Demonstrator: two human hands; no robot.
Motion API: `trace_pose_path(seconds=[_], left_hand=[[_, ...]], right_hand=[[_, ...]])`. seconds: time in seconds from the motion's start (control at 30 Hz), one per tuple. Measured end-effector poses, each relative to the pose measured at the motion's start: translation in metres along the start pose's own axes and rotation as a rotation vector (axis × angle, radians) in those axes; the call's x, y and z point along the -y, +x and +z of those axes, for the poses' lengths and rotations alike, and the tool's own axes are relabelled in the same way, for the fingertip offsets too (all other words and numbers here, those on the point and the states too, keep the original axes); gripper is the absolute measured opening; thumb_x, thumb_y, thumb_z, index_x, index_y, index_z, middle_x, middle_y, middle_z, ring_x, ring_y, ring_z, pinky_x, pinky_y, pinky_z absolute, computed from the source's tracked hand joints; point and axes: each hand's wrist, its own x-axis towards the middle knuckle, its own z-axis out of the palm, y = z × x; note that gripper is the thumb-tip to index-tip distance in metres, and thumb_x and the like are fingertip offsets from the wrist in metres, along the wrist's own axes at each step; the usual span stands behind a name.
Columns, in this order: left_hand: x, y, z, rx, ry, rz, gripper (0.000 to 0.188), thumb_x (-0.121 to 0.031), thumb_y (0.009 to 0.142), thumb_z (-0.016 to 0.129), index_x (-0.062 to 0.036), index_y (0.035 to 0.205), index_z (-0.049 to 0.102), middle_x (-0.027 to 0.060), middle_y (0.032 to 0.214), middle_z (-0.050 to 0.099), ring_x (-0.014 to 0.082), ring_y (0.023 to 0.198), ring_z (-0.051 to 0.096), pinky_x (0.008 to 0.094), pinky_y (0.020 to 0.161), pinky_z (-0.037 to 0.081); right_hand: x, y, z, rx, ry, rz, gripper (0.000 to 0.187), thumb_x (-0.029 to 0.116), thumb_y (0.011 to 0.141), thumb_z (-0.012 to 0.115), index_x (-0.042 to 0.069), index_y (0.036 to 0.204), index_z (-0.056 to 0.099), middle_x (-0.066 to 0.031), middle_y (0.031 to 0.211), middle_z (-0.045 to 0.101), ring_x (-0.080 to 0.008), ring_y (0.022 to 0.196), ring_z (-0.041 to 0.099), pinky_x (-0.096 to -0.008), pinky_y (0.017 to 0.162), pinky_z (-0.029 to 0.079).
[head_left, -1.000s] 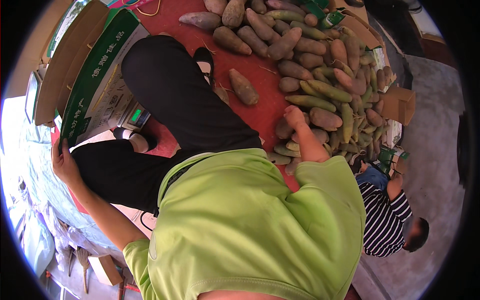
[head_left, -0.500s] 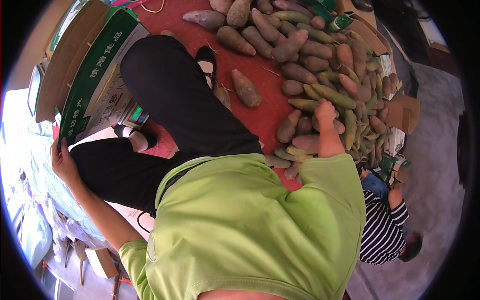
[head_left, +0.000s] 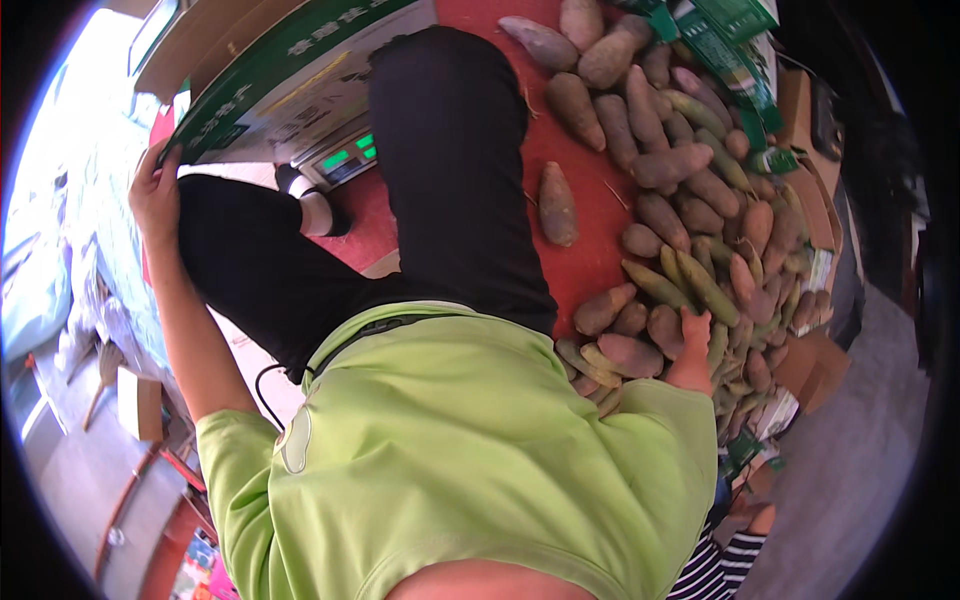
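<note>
Reaching down at about four o'clock from the green shirt (head_left: 470, 450), the right hand (head_left: 692, 345) rests on the heap of sweet potatoes (head_left: 700, 240), its fingers curled down among the roots; from here I cannot tell whether they grip one or only press on it. A purplish sweet potato (head_left: 630, 353) lies just beside that hand at its nine o'clock, touching the neighbours around it. The heap spreads from twelve o'clock round to four o'clock over a red mat (head_left: 560, 270), brown roots mixed with greenish ones. One lone sweet potato (head_left: 557, 204) lies apart from the heap on the mat, near the black trouser leg (head_left: 450, 170). Over at nine o'clock, well apart from the heap, the left hand (head_left: 155, 195) rests on the other knee, fingers loosely bent around the cloth, holding nothing else. Between the knees at eleven o'clock sits a weighing scale (head_left: 345, 160) with a lit green display, and just behind it an open cardboard box (head_left: 270, 80) with green printing. Another person in a striped shirt (head_left: 725, 570) shows at five o'clock.
</note>
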Motion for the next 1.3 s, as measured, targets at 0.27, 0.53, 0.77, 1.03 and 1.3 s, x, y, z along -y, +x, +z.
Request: trace_pose_path(seconds=[0.27,0.53,0.77,1.03,1.3], left_hand=[[-0.014,-0.006,0.002,-0.062,-0.027,-0.067,0.019,-0.015,0.086,0.065,-0.006,0.103,0.068,0.0029,0.083,0.066,0.0085,0.073,0.059,0.023,0.068,0.046],[-0.028,-0.005,0.002,-0.056,0.028,-0.081,0.02,-0.013,0.086,0.064,-0.0066,0.105,0.067,0.0028,0.088,0.067,0.0082,0.075,0.059,0.0231,0.068,0.047],[-0.035,-0.007,-0.001,-0.07,0.009,0.005,0.015,-0.007,0.083,0.064,-0.0033,0.097,0.065,0.0063,0.082,0.062,0.0144,0.069,0.059,0.0253,0.065,0.046],[-0.044,-0.009,-0.004,-0.037,0.041,-0.05,0.015,-0.013,0.083,0.063,-0.0082,0.096,0.066,0.0075,0.082,0.061,0.0215,0.066,0.06,0.0297,0.065,0.047],[-0.04,-0.008,-0.005,-0.053,0.052,0.008,0.014,-0.01,0.083,0.062,-0.0067,0.097,0.065,0.0076,0.08,0.06,0.0199,0.063,0.058,0.0286,0.062,0.045]], right_hand=[[-0.002,0.009,-0.003,-0.04,0.027,-0.018,0.087,0.05,0.065,0.074,0.02,0.139,0.039,-0.02,0.135,0.045,-0.0342,0.126,0.043,-0.0446,0.105,0.035],[0.009,0.003,-0.021,-0.187,0.158,-0.251,0.076,0.038,0.061,0.082,0.007,0.124,0.051,-0.0235,0.117,0.055,-0.0388,0.11,0.052,-0.0423,0.095,0.042],[0.058,-0.019,-0.02,-0.177,0.591,-0.59,0.047,0.019,0.063,0.082,0.0,0.095,0.053,-0.0161,0.092,0.061,-0.0289,0.086,0.058,-0.0359,0.076,0.047],[0.144,-0.128,-0.072,-0.317,0.178,-0.805,0.048,0.024,0.065,0.08,0.007,0.102,0.055,-0.0173,0.106,0.058,-0.0368,0.099,0.056,-0.0426,0.086,0.045],[0.227,-0.248,-0.221,-0.561,0.762,-1.265,0.044,0.015,0.071,0.078,0.002,0.107,0.055,-0.0075,0.098,0.058,-0.0196,0.092,0.054,-0.0324,0.084,0.043]])
